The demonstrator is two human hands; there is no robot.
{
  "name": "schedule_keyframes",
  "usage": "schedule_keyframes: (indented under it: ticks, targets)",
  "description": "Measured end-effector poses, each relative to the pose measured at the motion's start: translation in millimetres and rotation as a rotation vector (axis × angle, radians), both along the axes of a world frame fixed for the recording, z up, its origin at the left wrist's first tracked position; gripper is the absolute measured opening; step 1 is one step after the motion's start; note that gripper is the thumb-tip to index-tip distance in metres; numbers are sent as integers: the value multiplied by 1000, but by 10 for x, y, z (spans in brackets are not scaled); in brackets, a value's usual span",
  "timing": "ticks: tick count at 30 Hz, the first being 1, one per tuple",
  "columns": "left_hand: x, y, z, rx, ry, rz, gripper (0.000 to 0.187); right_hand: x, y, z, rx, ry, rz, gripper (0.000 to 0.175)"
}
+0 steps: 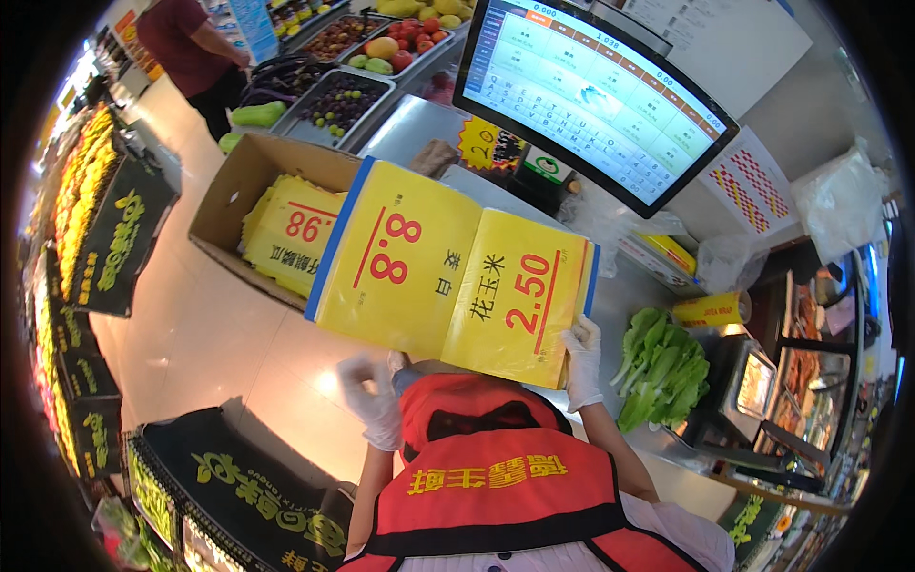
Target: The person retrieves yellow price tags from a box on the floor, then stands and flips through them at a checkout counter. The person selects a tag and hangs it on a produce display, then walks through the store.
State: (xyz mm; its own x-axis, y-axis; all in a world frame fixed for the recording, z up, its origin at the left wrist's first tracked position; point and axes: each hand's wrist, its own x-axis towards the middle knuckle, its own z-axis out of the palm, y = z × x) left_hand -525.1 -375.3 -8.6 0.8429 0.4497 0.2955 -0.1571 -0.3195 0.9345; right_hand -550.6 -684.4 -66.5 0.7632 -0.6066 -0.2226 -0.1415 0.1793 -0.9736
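A blue-covered folder of yellow price sheets (457,272) lies spread across the cardboard box's edge and the counter. My right hand (583,363), in a white glove, grips its right edge near the lower corner. My left hand (372,400), gloved too and blurred, is off the folder, below its left page, with its fingers apart and nothing seen in them. More yellow price signs (289,227) lie in the cardboard box (239,168), partly hidden by the folder.
A touchscreen scale display (597,100) stands behind the folder. Leafy lettuce (661,368) and a yellow roll (711,309) lie on the right of the counter. Trays of plums (339,107) and tomatoes (404,46) are at the upper left, near a person (186,50). Dark produce stands (243,486) are at left.
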Motion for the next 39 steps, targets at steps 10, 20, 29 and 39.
schedule_keyframes:
  ticks: [10, 20, 29, 39]
  targets:
    - [-55, -1004, 15, 624, 118, -714, 45, 165, -126, 408, 566, 24, 466, 43]
    - [124, -369, -164, -421, 168, -11, 18, 162, -332, 649, -1049, 64, 1225, 74]
    - [-89, -292, -259, -248, 179, 291, 28, 201, -359, 459, -1001, -32, 1167, 49]
    - [-76, -1030, -223, 606, 138, -681, 33, -93, -261, 265, -917, -229, 837, 16]
